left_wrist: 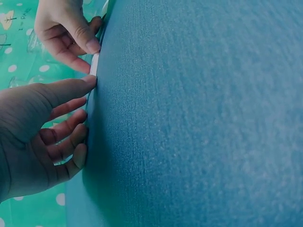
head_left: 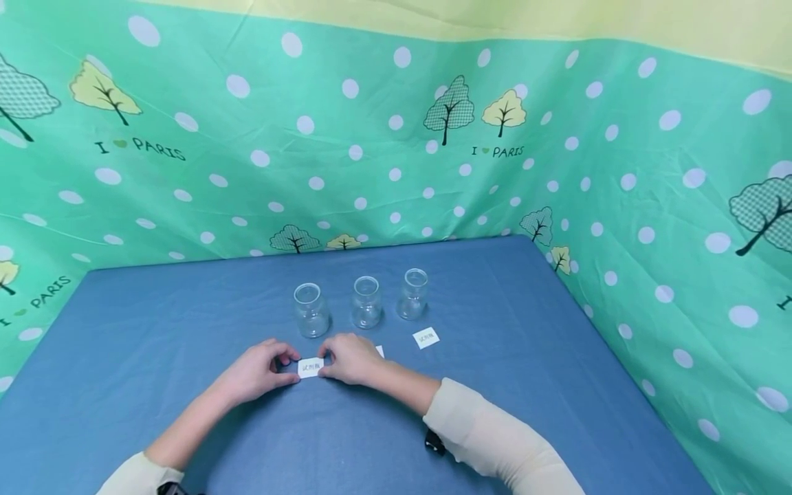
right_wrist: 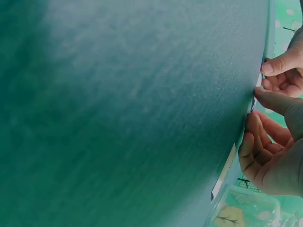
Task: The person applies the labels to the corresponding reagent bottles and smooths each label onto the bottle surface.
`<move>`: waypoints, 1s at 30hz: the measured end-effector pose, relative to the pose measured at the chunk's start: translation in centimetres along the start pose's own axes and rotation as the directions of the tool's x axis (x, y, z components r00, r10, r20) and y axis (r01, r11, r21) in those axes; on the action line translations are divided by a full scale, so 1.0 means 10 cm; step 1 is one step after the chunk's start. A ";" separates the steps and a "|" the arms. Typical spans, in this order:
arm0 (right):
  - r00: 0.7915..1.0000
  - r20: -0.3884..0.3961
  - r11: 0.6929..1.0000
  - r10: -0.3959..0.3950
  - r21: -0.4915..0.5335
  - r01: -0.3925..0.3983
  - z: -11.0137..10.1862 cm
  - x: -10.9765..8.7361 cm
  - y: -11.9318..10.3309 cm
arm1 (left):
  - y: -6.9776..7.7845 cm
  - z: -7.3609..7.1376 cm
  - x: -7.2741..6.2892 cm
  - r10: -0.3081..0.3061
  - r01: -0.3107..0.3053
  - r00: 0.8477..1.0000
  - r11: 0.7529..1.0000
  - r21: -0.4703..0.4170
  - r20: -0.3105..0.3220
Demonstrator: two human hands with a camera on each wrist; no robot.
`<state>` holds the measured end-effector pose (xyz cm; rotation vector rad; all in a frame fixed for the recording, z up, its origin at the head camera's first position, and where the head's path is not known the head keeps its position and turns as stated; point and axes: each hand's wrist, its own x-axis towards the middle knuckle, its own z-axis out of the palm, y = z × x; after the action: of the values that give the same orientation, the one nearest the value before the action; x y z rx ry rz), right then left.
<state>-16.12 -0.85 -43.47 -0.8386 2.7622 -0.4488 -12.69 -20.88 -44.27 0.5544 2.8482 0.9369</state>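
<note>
A small white paper label [head_left: 311,368] with handwritten characters lies on the blue tabletop in the head view. My left hand [head_left: 256,371] holds its left edge, thumb at the lower corner and forefinger at the upper one. From the other side my right hand [head_left: 353,359] grips the right edge between thumb and fingers. In the left wrist view the label [left_wrist: 93,66] shows as a thin strip between the two hands. Just beyond it stands a clear glass jar [head_left: 311,313], upright and without a lid.
Two more lidless glass jars, a middle one [head_left: 367,304] and a right one [head_left: 413,295], continue the row. A second written label [head_left: 426,337] lies before the right jar. Another white label [head_left: 380,351] is mostly hidden behind my right hand. A dotted green curtain [head_left: 346,151] surrounds the blue table [head_left: 495,412].
</note>
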 end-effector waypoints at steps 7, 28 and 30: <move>1.000 0.000 1.000 -0.002 0.021 0.002 0.01 0.01 0.01 | -0.01 0.01 0.00 0.008 -0.008 1.000 1.000 0.006 -0.002; 0.998 -0.059 0.997 -0.034 0.064 0.038 -0.16 -0.04 0.05 | -0.05 -0.05 0.02 -0.091 0.128 0.986 0.953 -0.274 0.143; 0.998 -0.059 0.997 -0.036 0.061 0.039 -0.16 -0.04 0.06 | -0.05 -0.04 0.02 -0.086 0.131 0.984 0.944 -0.303 0.157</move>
<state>-16.55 0.25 -42.15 -0.8773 2.7727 -0.5713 -13.09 -21.39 -44.19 0.4050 2.5054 1.2412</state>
